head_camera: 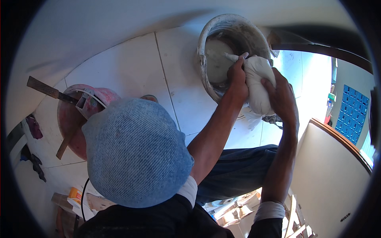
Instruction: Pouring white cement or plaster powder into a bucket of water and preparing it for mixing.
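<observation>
My left hand (pixel 238 73) is closed round the narrow end of a full white bag (pixel 259 86), and its pale tip pokes out past the fingers over a bucket. My right hand (pixel 281 98) supports the bag's body from the right side, with the thumb lying on top. Crumpled translucent plastic hangs below it. The bag is tilted at the right rim of the crusted grey bucket (pixel 205 80). Milky pale liquid (pixel 218 56) shows inside the bucket. Part of the rim is hidden by my left arm.
A light-blue denim cap (pixel 137 151) blocks much of the left foreground. Behind it stands a red basin (pixel 74 139) holding a handled tool (pixel 47 89) and a wooden strip (pixel 68 142). White floor tiles (pixel 137 65) run between basin and bucket. A wood-edged white panel (pixel 324 160) stands right.
</observation>
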A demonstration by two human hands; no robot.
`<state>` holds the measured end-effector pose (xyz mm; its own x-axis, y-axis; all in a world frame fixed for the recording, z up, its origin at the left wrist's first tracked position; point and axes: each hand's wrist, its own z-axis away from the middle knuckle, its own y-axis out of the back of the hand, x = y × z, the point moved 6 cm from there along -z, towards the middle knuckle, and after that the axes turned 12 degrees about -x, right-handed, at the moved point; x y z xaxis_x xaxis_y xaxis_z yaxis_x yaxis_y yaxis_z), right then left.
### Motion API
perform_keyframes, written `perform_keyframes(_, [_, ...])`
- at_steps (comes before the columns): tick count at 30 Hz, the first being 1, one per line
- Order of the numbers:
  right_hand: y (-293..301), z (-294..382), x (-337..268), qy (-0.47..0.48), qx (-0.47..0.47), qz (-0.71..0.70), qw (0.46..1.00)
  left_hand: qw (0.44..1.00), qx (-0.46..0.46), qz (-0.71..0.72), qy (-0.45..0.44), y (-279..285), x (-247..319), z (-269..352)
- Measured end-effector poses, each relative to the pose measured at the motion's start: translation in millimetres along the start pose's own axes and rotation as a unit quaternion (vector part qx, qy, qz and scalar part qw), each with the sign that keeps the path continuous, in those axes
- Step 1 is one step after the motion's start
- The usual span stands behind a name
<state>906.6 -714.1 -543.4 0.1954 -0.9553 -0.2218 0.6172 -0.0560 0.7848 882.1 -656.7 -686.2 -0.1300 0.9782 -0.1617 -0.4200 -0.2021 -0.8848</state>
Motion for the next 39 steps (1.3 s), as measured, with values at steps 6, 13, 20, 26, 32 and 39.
perform_keyframes(6, [6, 14, -9, -0.001, -0.018, -0.026, 1.000, 0.997, 0.025, 0.061, -0.044, 11, 7, -7])
perform_keyframes(13, [10, 22, -3, 0.001, 0.002, -0.027, 1.000, 0.995, 0.021, 0.092, -0.035, 10, -1, -7])
perform_keyframes(20, [14, 17, 6, -0.001, 0.018, -0.021, 1.000, 0.985, -0.137, 0.041, 0.097, -11, -28, -1])
perform_keyframes(26, [10, 14, 7, -0.036, 0.012, -0.002, 0.999, 0.989, -0.086, -0.018, 0.115, 7, -40, -5])
perform_keyframes(32, [7, 6, 11, -0.076, 0.016, 0.024, 0.997, 0.988, -0.097, -0.079, 0.086, 12, -40, -12])
perform_keyframes(39, [6, -5, 15, -0.068, 0.048, 0.024, 0.996, 0.991, -0.121, -0.027, 0.057, 2, -29, -9])
